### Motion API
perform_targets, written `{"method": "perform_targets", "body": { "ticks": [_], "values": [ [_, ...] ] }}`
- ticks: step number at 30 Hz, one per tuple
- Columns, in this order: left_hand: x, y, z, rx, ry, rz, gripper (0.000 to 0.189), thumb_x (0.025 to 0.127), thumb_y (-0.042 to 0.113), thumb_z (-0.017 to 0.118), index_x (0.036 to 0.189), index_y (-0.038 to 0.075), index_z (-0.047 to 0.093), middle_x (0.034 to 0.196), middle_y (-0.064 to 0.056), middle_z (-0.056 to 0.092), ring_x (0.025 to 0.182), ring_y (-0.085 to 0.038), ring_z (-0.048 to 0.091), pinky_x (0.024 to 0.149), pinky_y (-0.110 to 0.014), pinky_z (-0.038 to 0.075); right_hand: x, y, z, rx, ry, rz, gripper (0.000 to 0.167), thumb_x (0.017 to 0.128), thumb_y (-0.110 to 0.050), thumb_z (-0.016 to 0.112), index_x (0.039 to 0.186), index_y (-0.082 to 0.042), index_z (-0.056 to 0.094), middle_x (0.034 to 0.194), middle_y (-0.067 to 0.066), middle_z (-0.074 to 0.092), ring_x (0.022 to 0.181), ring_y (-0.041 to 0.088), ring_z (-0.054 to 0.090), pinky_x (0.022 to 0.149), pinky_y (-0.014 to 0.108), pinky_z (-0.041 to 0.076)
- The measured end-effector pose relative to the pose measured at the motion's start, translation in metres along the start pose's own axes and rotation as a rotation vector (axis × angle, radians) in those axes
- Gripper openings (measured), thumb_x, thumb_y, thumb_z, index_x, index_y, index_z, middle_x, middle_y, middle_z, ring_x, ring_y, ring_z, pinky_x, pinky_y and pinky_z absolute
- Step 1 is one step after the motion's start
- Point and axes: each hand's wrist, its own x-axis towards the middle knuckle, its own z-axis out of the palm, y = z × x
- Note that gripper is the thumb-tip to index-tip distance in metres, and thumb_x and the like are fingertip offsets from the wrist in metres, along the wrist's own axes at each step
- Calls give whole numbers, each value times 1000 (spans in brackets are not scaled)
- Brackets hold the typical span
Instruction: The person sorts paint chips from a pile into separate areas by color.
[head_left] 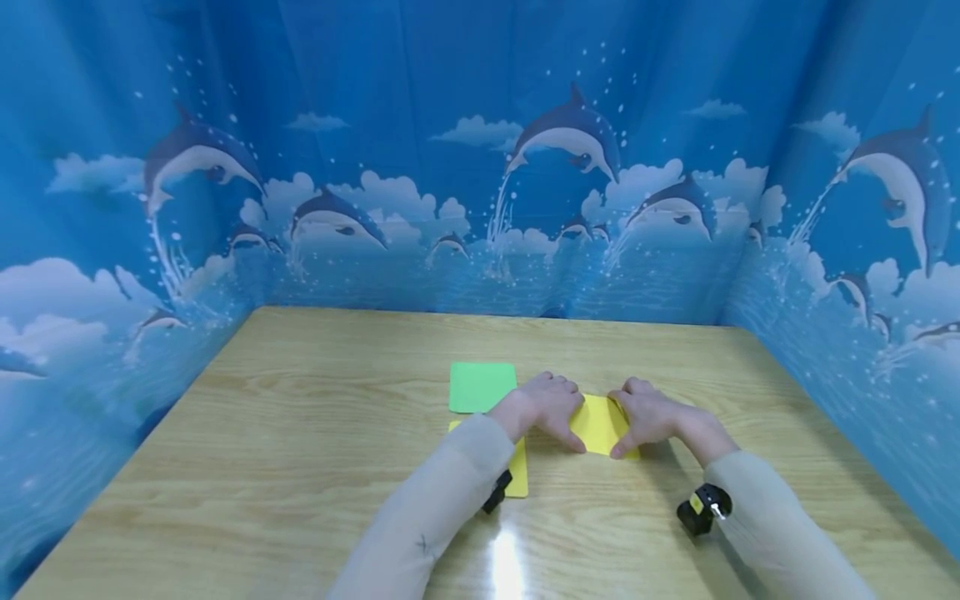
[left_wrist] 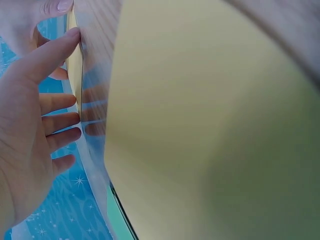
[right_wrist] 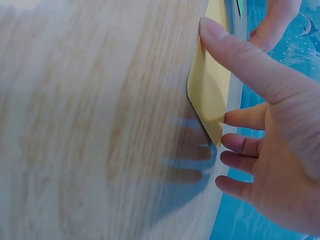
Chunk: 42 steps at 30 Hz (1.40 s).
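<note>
A creased yellow sheet (head_left: pixel 597 423) lies between both hands on the wooden table. My left hand (head_left: pixel 553 410) holds its left end, thumb at the near edge and fingertips at the far edge. On the other side my right hand (head_left: pixel 648 415) holds the right end the same way, partly covering it. In the right wrist view, the right thumb (right_wrist: pixel 235 52) presses at the sheet's near edge, its other fingers spread along the far edge. A second yellow sheet (head_left: pixel 519 475) lies partly hidden under the left forearm and fills much of the left wrist view.
A green square sheet (head_left: pixel 482 387) lies behind the second yellow sheet, left of the hands. The wooden table (head_left: pixel 315 400) runs back to a blue curtain (head_left: pixel 450 100) printed with dolphins. Small black cameras hang at both wrists, the right one (head_left: pixel 703 508) fully visible.
</note>
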Motion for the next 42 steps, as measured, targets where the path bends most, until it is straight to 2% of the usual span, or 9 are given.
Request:
{"method": "perform_targets", "body": {
  "ticks": [9,21,24,30,35,42],
  "values": [
    [0,0,-1,-3,12,11,75,76,70,55,132,21,50,132,4,47,120,-13,42,103,-30,29,-1,0,0,-12,34,-7,96,58,-49,83,125,7,44,115,17,42,95,27,44,82,45,43],
    [-1,0,-2,10,9,17,73,76,71,54,129,20,52,126,4,51,114,-13,45,101,-30,30,-6,-9,-3,-101,24,-42,107,57,-57,80,132,7,39,119,17,43,101,30,44,86,49,40],
    [-2,0,-1,13,9,18,75,75,72,53,130,20,51,127,3,50,115,-13,45,102,-30,29,-8,-10,-3,-83,28,-50,103,59,-53,81,133,6,40,121,18,42,102,30,45,86,49,41],
    [-3,-4,-1,14,5,2,89,72,76,51,139,17,42,138,-1,43,126,-17,38,107,-34,24,-12,-11,-8,-13,50,-84,99,63,-46,80,133,9,37,127,23,40,108,34,46,89,50,41],
    [-9,-9,-5,14,35,13,95,70,78,53,141,16,38,134,-2,44,121,-17,40,105,-33,26,-13,-9,-12,11,91,-124,97,64,-44,79,132,11,37,128,25,40,108,34,46,89,49,41],
    [-25,-17,-11,35,85,11,93,70,78,52,138,15,41,126,-3,46,115,-18,41,101,-34,29,-13,-15,-10,26,145,-177,89,67,-44,77,132,5,40,131,21,38,108,30,45,87,45,42]
  ]
}}
